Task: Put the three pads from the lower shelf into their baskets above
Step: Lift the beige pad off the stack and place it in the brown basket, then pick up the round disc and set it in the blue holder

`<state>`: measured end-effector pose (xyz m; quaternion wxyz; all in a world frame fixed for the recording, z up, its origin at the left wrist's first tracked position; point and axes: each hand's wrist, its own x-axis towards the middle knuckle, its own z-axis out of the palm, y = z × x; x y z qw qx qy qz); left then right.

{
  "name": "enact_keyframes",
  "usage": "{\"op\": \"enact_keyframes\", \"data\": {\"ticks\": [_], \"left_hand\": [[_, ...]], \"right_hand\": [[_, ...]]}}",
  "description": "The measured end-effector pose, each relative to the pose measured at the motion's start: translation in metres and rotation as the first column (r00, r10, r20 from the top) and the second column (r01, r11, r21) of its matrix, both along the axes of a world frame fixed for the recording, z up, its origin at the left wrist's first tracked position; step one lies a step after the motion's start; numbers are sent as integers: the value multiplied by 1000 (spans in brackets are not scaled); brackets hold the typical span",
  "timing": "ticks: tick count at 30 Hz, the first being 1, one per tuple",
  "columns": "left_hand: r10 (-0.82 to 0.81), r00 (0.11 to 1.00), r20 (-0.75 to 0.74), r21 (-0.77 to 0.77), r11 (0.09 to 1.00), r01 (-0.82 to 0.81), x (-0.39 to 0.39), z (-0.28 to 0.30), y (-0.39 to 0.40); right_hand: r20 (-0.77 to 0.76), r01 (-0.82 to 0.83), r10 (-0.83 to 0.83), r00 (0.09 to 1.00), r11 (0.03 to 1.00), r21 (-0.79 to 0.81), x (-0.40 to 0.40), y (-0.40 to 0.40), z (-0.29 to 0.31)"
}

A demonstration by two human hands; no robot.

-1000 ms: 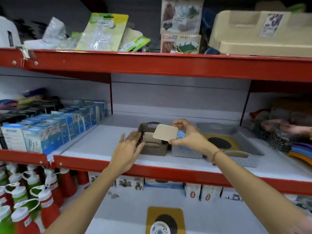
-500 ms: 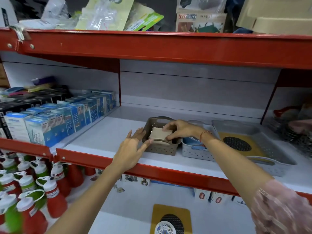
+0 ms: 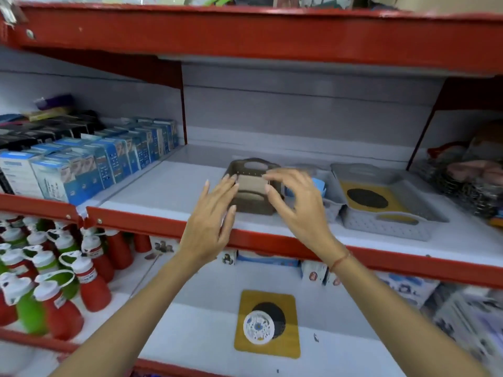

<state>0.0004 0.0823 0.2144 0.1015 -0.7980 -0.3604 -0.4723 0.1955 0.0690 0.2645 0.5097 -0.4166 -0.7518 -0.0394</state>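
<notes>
With the beige pad (image 3: 251,183) lying in the brown basket (image 3: 254,187) and both the left hand (image 3: 211,216) and right hand (image 3: 296,205) empty in front of it, fingers spread, reach next below the basket's shelf for the yellow pad (image 3: 268,323).

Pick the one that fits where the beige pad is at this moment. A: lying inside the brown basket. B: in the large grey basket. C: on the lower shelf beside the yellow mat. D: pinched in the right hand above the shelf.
A: the beige pad lies inside the brown basket, while the left hand and right hand are both open and hold nothing.
</notes>
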Motion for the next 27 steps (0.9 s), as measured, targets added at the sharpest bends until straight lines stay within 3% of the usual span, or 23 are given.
{"op": "enact_keyframes", "data": {"ticks": [3,6,10,14,16,20,23,27], "left_hand": [[-72,996,-59,127,989,79,8,-27,-27],[-97,985,-140,125,985,115,14,-67,-48],[-87,964,-250,-104,993,62,19,-127,-69],[-43,872,-488,-365,918,-158,21,-176,-73],[-22,795,-606,-422,856,-298,22,-195,-73],[-38,659,-752,-459,747,-480,22,-229,-63],[-147,610,-779,-523,688,-503,19,-254,-52],[-163,571,-805,-506,692,-515,16,-272,-42]], "right_hand": [[-72,-4,14,997,992,128,4,-37,-34],[-59,15,-8,998,993,120,12,-59,-76],[32,53,-51,998,997,-49,25,-74,-141],[148,105,-70,987,963,-247,38,-77,-205],[226,151,-66,972,910,-386,42,-75,-234],[324,203,38,945,708,-677,43,-64,-281],[328,201,96,940,621,-758,36,-51,-297],[347,220,121,930,574,-789,24,-31,-310]]}}
